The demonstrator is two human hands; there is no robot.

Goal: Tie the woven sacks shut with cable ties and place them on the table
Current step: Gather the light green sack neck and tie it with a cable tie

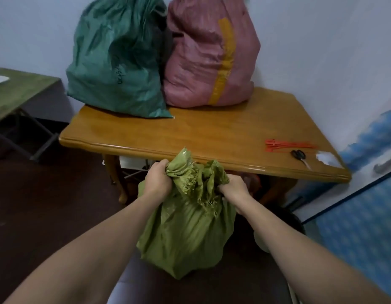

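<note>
Gathering frayed mouth of olive sack [185, 227] just in front of table [212, 137] and below its top, likely to bunch a neck for tying. Gripping one fold in left hand [156, 179], fingers curled tight; clenching the other in right hand [233, 188]. Stored at table's back: teal sack [115, 62], pink sack [207, 58], apparently finished. Kept within reach at table's right front corner: red cable ties [286, 144], scissors [300, 155].
</note>
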